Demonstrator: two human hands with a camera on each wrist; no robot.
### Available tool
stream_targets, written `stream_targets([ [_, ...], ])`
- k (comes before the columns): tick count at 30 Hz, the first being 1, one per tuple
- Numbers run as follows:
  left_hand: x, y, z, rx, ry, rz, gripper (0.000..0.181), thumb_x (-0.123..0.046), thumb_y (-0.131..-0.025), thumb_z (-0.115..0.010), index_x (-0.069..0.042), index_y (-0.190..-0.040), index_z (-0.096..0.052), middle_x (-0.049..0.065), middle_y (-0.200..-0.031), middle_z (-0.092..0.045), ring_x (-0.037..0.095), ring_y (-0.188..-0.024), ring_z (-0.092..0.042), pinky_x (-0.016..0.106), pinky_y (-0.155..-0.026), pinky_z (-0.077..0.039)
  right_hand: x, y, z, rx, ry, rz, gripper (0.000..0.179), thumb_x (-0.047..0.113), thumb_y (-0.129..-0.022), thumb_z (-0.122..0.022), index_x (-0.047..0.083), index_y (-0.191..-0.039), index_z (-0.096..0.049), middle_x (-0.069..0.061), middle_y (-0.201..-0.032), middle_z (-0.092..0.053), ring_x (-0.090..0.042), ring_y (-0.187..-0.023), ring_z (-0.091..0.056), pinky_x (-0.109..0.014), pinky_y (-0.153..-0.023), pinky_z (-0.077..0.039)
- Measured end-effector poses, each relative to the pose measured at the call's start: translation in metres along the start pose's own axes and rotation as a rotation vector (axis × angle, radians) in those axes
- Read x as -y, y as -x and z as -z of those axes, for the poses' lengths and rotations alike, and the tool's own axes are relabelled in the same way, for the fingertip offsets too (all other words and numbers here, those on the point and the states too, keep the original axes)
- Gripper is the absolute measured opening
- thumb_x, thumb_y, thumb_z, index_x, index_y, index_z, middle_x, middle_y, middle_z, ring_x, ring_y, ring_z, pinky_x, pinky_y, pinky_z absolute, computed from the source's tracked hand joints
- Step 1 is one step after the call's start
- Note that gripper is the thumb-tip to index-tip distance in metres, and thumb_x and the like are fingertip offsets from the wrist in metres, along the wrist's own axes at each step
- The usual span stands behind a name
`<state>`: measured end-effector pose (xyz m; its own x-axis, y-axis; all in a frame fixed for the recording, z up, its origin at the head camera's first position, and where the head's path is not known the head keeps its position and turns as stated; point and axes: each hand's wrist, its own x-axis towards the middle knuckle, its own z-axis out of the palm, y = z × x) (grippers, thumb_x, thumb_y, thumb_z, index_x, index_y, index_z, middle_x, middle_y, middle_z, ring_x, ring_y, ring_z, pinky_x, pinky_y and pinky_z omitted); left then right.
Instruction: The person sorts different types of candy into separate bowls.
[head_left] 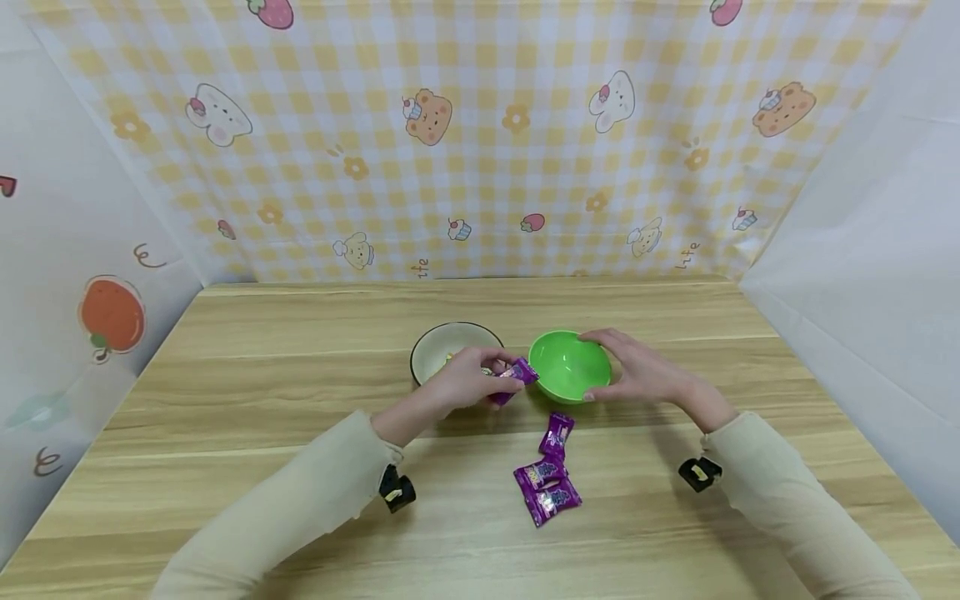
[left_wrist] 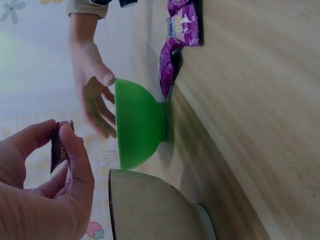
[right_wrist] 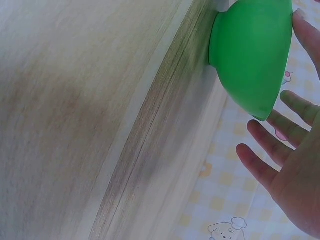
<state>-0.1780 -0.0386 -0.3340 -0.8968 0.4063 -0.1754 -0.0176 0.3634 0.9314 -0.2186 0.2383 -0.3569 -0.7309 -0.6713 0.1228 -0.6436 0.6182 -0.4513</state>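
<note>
My left hand (head_left: pixel 471 379) pinches a small purple candy packet (head_left: pixel 517 375) between thumb and fingers, near the right rim of a cream bowl (head_left: pixel 431 346) with a dark edge. Some small yellowish things (head_left: pixel 448 358) lie in that bowl, partly hidden by the hand. Just right of it stands a bright green bowl (head_left: pixel 566 367), upright. Around the green bowl's right side, my right hand (head_left: pixel 641 371) is spread, the thumb touching the near rim and a finger at the far rim. In the right wrist view its fingers (right_wrist: pixel 260 165) look straight and fanned out.
Several purple candy packets (head_left: pixel 553 500) lie on the wooden table (head_left: pixel 300 350) in front of the green bowl, some overlapping. Behind the table hangs a yellow checked cloth (head_left: pixel 480 167), and a white printed sheet (head_left: pixel 60 250) hangs at the left.
</note>
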Motion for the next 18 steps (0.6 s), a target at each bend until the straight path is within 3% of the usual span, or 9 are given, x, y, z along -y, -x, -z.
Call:
stream_targets([
  [10, -0.013, -0.016, -0.004, 0.019, 0.012, -0.018, 0.035, -0.013, -0.081, -0.065, -0.002, -0.112, -0.056, 0.008, -0.081, -0.059, 0.015, -0.062, -0.058, 0.035, -0.062, -0.051, 0.000, -0.002, 0.001, 0.021, -0.004, -0.029, 0.086, 0.051, -0.067, -0.070, 0.004, -0.130, -0.037, -0.015, -0.128, -0.040, -0.030, -0.117, -0.036, -0.049, -0.092, -0.032],
  [18, -0.022, -0.028, -0.011, -0.010, -0.022, -0.014, 0.034, -0.015, -0.080, -0.066, -0.004, -0.111, -0.057, 0.007, -0.081, -0.058, 0.016, -0.062, -0.058, 0.038, -0.064, -0.051, 0.000, -0.002, 0.001, 0.025, -0.012, -0.023, 0.085, 0.051, -0.068, -0.069, 0.005, -0.130, -0.036, -0.015, -0.128, -0.040, -0.030, -0.117, -0.036, -0.049, -0.092, -0.032],
])
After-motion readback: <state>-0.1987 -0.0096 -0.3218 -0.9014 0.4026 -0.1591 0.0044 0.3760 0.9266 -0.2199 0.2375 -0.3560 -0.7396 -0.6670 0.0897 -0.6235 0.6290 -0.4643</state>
